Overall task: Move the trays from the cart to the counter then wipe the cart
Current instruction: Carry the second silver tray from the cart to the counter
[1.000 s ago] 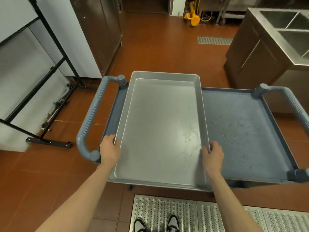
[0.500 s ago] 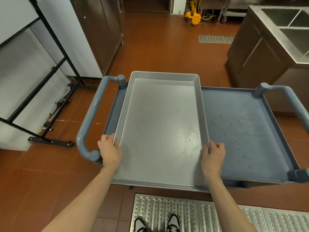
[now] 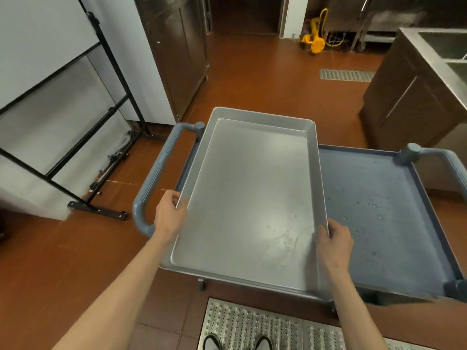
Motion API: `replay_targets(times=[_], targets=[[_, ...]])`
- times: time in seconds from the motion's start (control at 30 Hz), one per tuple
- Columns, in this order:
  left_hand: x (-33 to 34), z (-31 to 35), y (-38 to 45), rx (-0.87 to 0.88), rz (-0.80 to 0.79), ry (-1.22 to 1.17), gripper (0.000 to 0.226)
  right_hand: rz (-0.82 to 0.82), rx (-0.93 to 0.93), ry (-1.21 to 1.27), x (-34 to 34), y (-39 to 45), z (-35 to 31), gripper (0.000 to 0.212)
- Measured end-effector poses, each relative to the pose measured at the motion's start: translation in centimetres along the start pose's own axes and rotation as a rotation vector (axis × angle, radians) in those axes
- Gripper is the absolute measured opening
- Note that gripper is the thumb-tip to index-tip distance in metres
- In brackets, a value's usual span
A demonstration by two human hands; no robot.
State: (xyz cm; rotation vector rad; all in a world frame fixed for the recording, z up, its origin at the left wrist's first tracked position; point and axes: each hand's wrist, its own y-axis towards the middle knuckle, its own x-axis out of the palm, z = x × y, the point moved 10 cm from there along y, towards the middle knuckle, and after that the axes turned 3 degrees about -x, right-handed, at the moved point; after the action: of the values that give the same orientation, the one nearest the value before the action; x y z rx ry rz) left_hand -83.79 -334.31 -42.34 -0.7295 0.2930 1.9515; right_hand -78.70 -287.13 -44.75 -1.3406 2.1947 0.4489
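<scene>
A large empty metal tray is over the left half of a blue-grey cart, tilted slightly with its right side raised. My left hand grips the tray's left long rim. My right hand grips the right long rim near the front corner. The tray's near edge overhangs the cart's front. Water droplets lie on the cart's bare right half and on the tray's surface.
The cart has grey handles at the left and right ends. A steel counter with sinks stands at the right. A black-framed rack is at the left, a perforated metal floor mat at my feet.
Both hands have closed more firmly on the tray's long rims and the tray has lifted and tilted, its right side now above the cart's surface.
</scene>
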Motion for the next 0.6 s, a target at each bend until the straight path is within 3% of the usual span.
replay_targets(times=[0.17,0.4,0.6], targets=[[-1.8,3.0,0.1,0.059,0.015,-0.045,0.006,0.005,0.007,0.115,-2.5,-0.4,-3.3,0.008],[-1.8,9.6,1.7,0.179,-0.101,-0.121,0.016,0.094,0.093,0.158,-6.1,-1.5,-5.2,0.025],[1.8,15.1,2.4,0.326,-0.244,-0.167,0.016,0.278,0.185,0.162,-10.7,-5.1,-4.3,0.020]])
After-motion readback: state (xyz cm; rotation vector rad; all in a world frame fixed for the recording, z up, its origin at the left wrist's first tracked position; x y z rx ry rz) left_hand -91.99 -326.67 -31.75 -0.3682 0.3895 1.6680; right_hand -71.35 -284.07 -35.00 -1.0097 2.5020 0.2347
